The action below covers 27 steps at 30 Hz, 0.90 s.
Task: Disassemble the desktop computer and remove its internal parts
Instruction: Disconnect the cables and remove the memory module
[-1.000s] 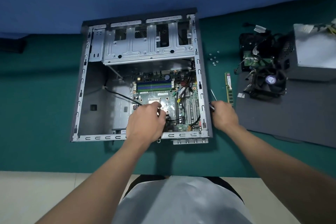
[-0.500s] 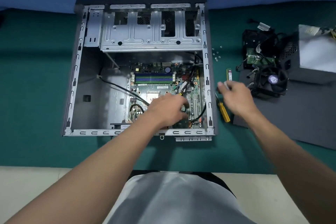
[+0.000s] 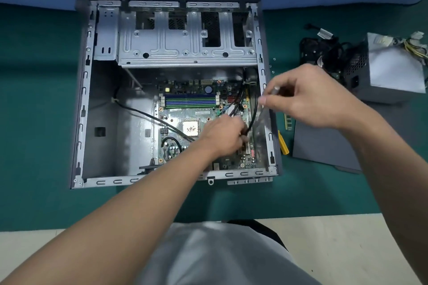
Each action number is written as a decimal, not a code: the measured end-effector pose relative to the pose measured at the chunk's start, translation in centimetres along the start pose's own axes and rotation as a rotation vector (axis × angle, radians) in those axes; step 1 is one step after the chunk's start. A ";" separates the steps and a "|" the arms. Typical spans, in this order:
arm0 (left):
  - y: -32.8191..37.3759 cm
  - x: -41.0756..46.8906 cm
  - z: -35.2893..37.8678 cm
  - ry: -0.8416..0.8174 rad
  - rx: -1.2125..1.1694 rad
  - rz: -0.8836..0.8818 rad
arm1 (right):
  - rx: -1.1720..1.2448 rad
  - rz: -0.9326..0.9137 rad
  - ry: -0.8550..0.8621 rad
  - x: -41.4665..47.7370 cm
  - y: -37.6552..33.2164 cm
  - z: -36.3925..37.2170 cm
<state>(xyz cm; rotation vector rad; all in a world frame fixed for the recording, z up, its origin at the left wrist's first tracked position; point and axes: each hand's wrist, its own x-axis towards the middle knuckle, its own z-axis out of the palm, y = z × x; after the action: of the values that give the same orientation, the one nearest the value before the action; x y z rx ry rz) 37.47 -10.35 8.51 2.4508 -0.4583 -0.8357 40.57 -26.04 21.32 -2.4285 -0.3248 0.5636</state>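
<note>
The open desktop case (image 3: 85,99) lies on a green mat, its drive cage (image 3: 185,46) at the far end. The green motherboard (image 3: 185,113) sits in its near right part, with the bare CPU (image 3: 190,128) and blue and green RAM slots (image 3: 190,101). My left hand (image 3: 222,136) is inside the case over the board's right side, fingers closed on a black cable (image 3: 253,113) that runs up along the right wall. My right hand (image 3: 308,97) hovers over the case's right wall, blurred, with thumb and forefinger apart near that cable and nothing clearly in them.
A yellow-handled screwdriver (image 3: 283,143) lies on the mat just right of the case, beside a loose RAM stick (image 3: 288,122). Further right are a grey side panel (image 3: 324,146), the power supply (image 3: 393,71), a heap of black removed parts (image 3: 324,53) and small screws (image 3: 272,65).
My right hand let go of the screwdriver, which now lies on the mat, and came back over the case's right wall. My left hand moved right across the board onto the black cable.
</note>
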 end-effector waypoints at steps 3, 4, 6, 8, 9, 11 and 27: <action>-1.8 -1.0 -2.6 0.149 -0.023 -0.069 | -0.097 -0.024 -0.167 0.5 -0.8 0.6; -2.4 -1.3 -3.4 0.206 -0.007 -0.103 | -0.153 -0.037 -0.234 0.7 -1.1 1.0; -3.7 -2.0 -4.6 0.360 0.005 -0.176 | -0.340 -0.058 -0.389 1.1 -1.6 2.3; -5.1 -2.6 -5.3 0.541 -0.034 -0.237 | -0.587 -0.100 -0.508 1.3 -2.0 4.1; -5.7 -2.9 -5.3 0.590 -0.049 -0.268 | -0.704 -0.144 -0.530 1.4 -2.1 5.0; -6.4 -3.1 -4.7 0.557 -0.061 -0.322 | -0.851 -0.227 -0.529 1.6 -2.4 6.4; -7.0 -3.0 -2.4 0.210 -0.240 -0.355 | -0.850 -0.159 -0.623 3.5 -0.2 10.0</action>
<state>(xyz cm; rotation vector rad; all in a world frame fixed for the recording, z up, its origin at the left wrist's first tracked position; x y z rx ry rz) 37.80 -2.39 7.60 2.3893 0.1515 -0.7097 38.93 -19.51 13.19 -2.8889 -1.2111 1.3121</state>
